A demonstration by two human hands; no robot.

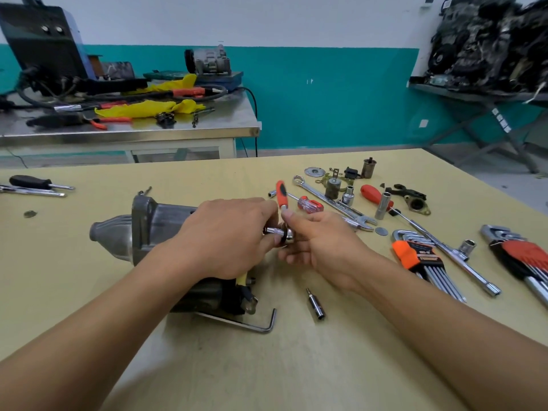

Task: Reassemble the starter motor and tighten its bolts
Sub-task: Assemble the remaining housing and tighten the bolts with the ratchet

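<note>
The grey starter motor lies on its side on the yellow table, nose to the left. Above its right end my left hand pinches a small chrome socket. My right hand grips the head of a ratchet whose orange and black handle points up and away. The socket and the ratchet head meet between my fingertips, which hide the joint. A large hex key lies by the motor's near side, and a short bit socket lies just right of it.
Right of my hands lie a red screwdriver, a combination wrench, loose sockets, a T-handle wrench and two hex key sets. Small motor parts sit further back. Screwdrivers lie far left. A steel bench stands behind.
</note>
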